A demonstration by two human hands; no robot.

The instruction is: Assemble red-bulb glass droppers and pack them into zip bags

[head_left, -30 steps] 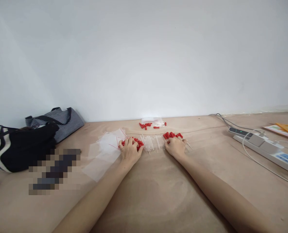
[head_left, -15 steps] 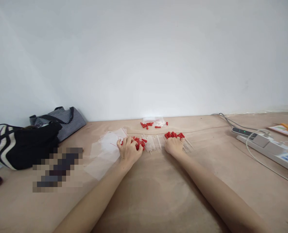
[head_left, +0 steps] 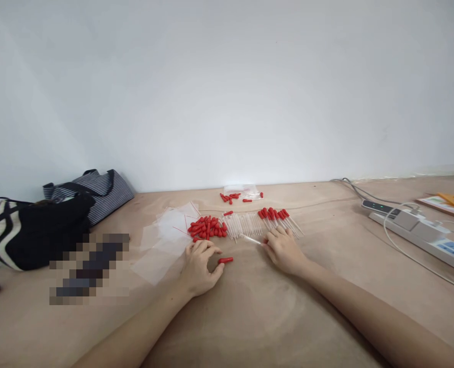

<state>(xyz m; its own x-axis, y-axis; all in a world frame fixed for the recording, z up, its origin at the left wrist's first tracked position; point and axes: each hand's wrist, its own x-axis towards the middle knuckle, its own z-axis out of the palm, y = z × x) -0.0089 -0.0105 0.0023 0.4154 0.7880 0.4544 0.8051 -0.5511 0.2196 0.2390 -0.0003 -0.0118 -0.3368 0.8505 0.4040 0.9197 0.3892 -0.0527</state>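
Observation:
My left hand (head_left: 201, 268) is curved in front of a pile of red rubber dropper bulbs (head_left: 202, 227). One red dropper bulb (head_left: 227, 260) is at its thumb and index fingertips, pointing right. My right hand (head_left: 284, 250) pinches the near end of a clear thin tube (head_left: 252, 239), which points left over the table. Behind it, tubes with red bulbs on their ends (head_left: 273, 214) lie in a row. Bare clear tubes (head_left: 245, 225) lie side by side between that row and the pile. A single red bulb (head_left: 228, 213) rests above the bare tubes.
Clear plastic bags (head_left: 161, 245) spread left of the pile. More red bulbs (head_left: 230, 196) and a small bag (head_left: 240, 190) lie near the wall. A striped bag (head_left: 100, 189) and black bag (head_left: 54, 235) stand left; a power strip (head_left: 426, 232) with cables lies right.
My left hand has come off the pile toward me, with one bulb now at its fingertips. My right hand has drawn back from the bulb-topped tubes and now holds a clear tube.

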